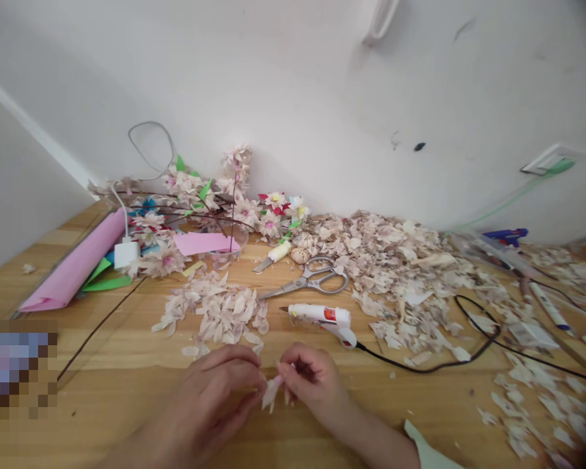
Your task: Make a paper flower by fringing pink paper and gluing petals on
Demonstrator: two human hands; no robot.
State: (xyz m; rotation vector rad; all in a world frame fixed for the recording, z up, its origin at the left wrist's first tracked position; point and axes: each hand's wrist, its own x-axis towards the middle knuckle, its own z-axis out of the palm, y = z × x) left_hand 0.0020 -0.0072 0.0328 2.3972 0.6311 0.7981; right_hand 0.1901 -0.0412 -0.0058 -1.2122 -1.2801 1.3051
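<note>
Both hands closed in a fingertip pinch on a small pale pink paper petal (pixel 272 393), left hand (pixel 209 397) and right hand (pixel 312 381) almost meeting above the near part of the wooden table (pixel 127 417), with the exact finger contact partly hidden. Just beyond, a loose heap of cut petals (pixel 215 316); to the right, a white hot glue gun (pixel 320 319) with its black cord (pixel 420 368), and steel scissors (pixel 305 280) farther off. Far left, paper blossom branches (pixel 190 195). Risks: a tear from too hard a pinch, a wrist snagging the cord and dragging the gun, a burn from its nozzle if hot.
</note>
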